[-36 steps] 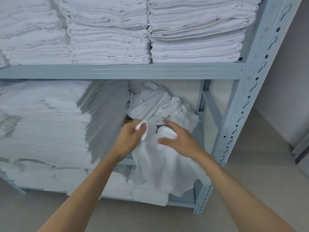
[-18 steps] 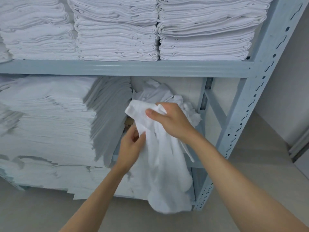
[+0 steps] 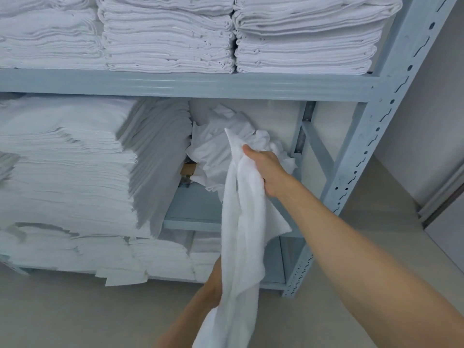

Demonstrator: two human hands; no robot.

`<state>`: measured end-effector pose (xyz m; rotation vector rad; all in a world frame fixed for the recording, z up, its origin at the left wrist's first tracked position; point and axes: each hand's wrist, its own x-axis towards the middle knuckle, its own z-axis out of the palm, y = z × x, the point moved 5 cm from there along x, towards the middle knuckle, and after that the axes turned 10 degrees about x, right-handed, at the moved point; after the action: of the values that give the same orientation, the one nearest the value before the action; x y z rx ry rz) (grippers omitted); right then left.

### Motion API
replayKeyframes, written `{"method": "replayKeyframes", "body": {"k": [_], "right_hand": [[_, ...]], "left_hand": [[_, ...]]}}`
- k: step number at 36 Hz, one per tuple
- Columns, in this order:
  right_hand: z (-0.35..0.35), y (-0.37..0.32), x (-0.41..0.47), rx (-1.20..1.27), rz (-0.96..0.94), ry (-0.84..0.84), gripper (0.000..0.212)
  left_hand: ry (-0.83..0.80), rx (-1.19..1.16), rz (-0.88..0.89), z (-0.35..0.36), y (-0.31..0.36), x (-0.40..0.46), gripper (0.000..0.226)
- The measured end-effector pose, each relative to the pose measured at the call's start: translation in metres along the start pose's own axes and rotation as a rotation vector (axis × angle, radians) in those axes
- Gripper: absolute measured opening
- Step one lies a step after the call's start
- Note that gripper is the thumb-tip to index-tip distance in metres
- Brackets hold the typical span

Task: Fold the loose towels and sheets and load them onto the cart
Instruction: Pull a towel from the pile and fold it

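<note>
Grey-blue steel shelving (image 3: 351,151) fills the view, its upper shelf and the left of the middle shelf stacked with folded white linens (image 3: 165,38). At the right of the middle shelf sits a crumpled heap of loose towels (image 3: 216,151), and just in front of it one white towel (image 3: 241,234) hangs free, its long axis running nearly straight down from the heap's level toward the floor. The right hand (image 3: 266,169) grips the towel's top end, fingers curled round the bunched cloth, so that hand is the upper one. The left hand (image 3: 216,280) lies directly below, mostly hidden behind the drape; whether it grips the cloth I cannot tell. Judging from this, the coming move is to find the lower edge and spread the towel for folding
</note>
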<state>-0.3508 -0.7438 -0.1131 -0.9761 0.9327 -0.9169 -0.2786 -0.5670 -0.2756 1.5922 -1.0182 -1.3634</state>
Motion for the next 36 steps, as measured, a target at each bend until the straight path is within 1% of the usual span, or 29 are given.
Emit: {"method": "replayKeyframes", "body": {"k": [2, 3, 4, 5, 6, 8, 9, 11, 12, 14, 16, 18, 20, 22, 25, 27, 29, 32, 34, 36], "right_hand": [[-0.008, 0.026, 0.000, -0.126, 0.120, -0.079, 0.059], [-0.013, 0.041, -0.001, -0.256, 0.162, -0.102, 0.060], [-0.019, 0.056, -0.004, -0.406, 0.189, -0.108, 0.064], [-0.025, 0.069, -0.006, -0.541, 0.202, -0.091, 0.068], [-0.031, 0.082, -0.008, -0.622, 0.207, -0.072, 0.071], [-0.039, 0.107, -0.011, -0.633, 0.257, -0.042, 0.062], [-0.042, 0.116, -0.014, -0.638, 0.265, -0.020, 0.056], [-0.047, 0.128, -0.017, -0.689, 0.194, 0.030, 0.046], [-0.049, 0.132, -0.018, -0.699, 0.142, 0.065, 0.043], [-0.057, 0.141, -0.024, -0.641, 0.093, 0.157, 0.039], [-0.067, 0.151, -0.032, -0.557, 0.101, 0.258, 0.040], [-0.073, 0.162, -0.037, -0.528, 0.145, 0.291, 0.045], [-0.072, 0.177, -0.040, -0.487, 0.260, 0.229, 0.049], [-0.068, 0.190, -0.043, -0.451, 0.372, 0.118, 0.056], [-0.060, 0.198, -0.048, -0.330, 0.427, 0.005, 0.064], [-0.056, 0.196, -0.049, -0.211, 0.427, -0.015, 0.066], [-0.051, 0.191, -0.048, -0.124, 0.399, -0.034, 0.067], [-0.041, 0.183, -0.049, 0.031, 0.341, -0.164, 0.063], [-0.036, 0.177, -0.051, 0.046, 0.296, -0.228, 0.059], [-0.034, 0.174, -0.050, 0.023, 0.225, -0.219, 0.049]], "left_hand": [[0.051, -0.091, -0.081, -0.002, 0.002, 0.005, 0.026], [0.083, -0.195, -0.128, -0.005, 0.003, 0.008, 0.027], [0.107, -0.215, -0.146, -0.010, 0.005, 0.012, 0.024], [0.124, -0.185, -0.131, -0.015, 0.011, 0.016, 0.020], [0.141, -0.150, -0.107, -0.020, 0.017, 0.019, 0.017], [0.185, -0.195, -0.085, -0.025, 0.028, 0.027, 0.019], [0.201, -0.258, -0.091, -0.026, 0.035, 0.028, 0.024], [0.224, -0.419, -0.118, -0.028, 0.043, 0.031, 0.038], [0.214, -0.460, -0.116, -0.029, 0.045, 0.032, 0.043], [0.190, -0.482, -0.094, -0.032, 0.048, 0.033, 0.044], [0.176, -0.514, -0.039, -0.037, 0.052, 0.036, 0.041], [0.135, -0.558, 0.012, -0.038, 0.059, 0.039, 0.037], [0.070, -0.610, 0.056, -0.037, 0.066, 0.042, 0.034], [0.006, -0.692, 0.072, -0.038, 0.069, 0.043, 0.031], [-0.058, -0.774, 0.096, -0.041, 0.077, 0.043, 0.034], [-0.058, -0.772, 0.126, -0.045, 0.081, 0.046, 0.033], [-0.010, -0.754, 0.137, -0.051, 0.080, 0.050, 0.030], [0.036, -0.739, 0.129, -0.057, 0.077, 0.054, 0.033], [0.054, -0.755, 0.111, -0.060, 0.073, 0.056, 0.033], [0.084, -0.729, 0.098, -0.062, 0.070, 0.057, 0.031]]}}
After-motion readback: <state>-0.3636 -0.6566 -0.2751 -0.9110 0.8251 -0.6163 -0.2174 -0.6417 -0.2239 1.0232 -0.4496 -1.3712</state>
